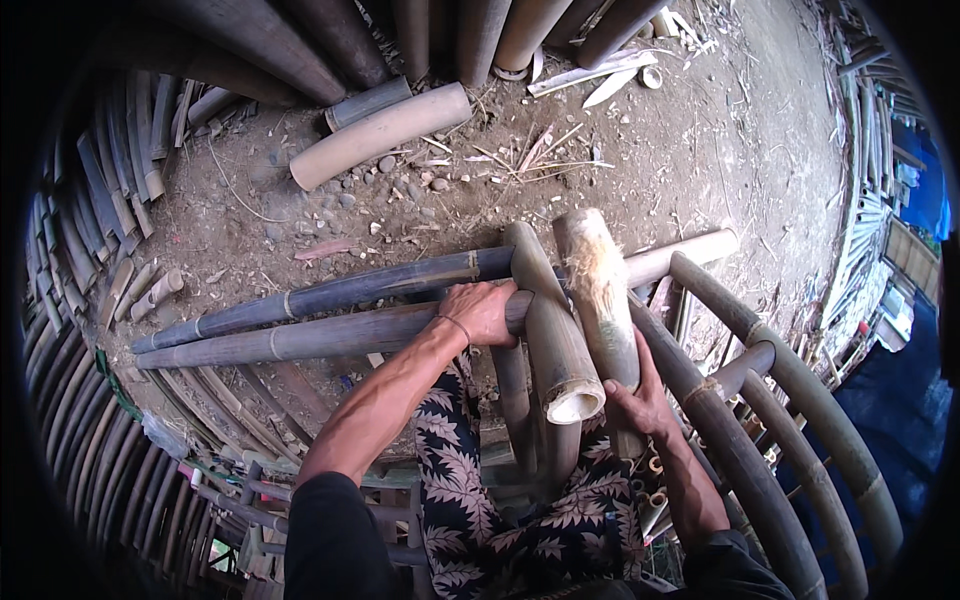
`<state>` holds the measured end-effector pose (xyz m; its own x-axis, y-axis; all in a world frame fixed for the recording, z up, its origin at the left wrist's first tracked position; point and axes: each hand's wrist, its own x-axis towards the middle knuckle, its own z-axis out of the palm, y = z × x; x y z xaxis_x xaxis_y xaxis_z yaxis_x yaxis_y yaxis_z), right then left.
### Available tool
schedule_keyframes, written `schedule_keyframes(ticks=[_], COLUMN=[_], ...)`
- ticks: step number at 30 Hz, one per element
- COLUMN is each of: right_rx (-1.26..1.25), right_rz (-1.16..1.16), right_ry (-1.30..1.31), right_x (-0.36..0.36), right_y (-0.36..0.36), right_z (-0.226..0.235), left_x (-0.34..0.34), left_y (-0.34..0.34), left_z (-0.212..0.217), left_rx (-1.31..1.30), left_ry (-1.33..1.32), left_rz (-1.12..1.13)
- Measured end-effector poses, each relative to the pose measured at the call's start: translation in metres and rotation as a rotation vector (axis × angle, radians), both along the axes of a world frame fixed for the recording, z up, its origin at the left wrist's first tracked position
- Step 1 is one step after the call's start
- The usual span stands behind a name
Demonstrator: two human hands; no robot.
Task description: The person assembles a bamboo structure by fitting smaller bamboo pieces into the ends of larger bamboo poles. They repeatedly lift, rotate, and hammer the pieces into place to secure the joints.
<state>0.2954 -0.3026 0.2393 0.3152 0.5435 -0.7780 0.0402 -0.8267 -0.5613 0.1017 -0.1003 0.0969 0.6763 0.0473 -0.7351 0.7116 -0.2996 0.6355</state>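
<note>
My left hand (481,312) is wrapped round a long grey-brown bamboo pole (370,332) close to its right end. That end meets a short thick bamboo crosspiece (556,330), whose cut, pale open end faces me; whether it goes into a hole is hidden. In my right hand (645,395) is a thick bamboo club (600,290), gripped at its lower end and standing upright beside the crosspiece. A pale frayed patch covers its upper side. Behind the held pole runs a second, darker bamboo pole (350,290), joined to the crosspiece's far part.
Bamboo frame pieces (715,400) slope down at my right. Two cut bamboo lengths (385,135) lie on the dirt floor (720,140) ahead, among stones and shavings. Thick poles (490,40) stand at the far side. Stacked bamboo (75,380) fills the left, and a blue tarp (895,400) hangs right.
</note>
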Motion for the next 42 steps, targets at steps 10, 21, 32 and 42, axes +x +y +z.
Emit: schedule_keyframes(ticks=[10,21,32,42], right_rx=[-0.029,-0.206,-0.181,-0.108], right_rz=[-0.116,-0.236,-0.182,-0.369], right_ry=[0.167,-0.18,-0.158,-0.233], right_x=[-0.02,0.018,0.016,0.014], right_y=[-0.019,-0.013,-0.007,0.003], right_z=[-0.002,-0.171,-0.165,-0.149], left_x=[-0.004,-0.009,-0.014,-0.015], left_y=[-0.003,-0.017,-0.021,-0.007], left_z=[0.007,0.028,0.033,0.022], left_rx=[-0.028,0.017,0.008,0.026], left_ry=[-0.002,0.001,0.02,0.002], left_rz=[-0.021,0.04,0.077,0.056])
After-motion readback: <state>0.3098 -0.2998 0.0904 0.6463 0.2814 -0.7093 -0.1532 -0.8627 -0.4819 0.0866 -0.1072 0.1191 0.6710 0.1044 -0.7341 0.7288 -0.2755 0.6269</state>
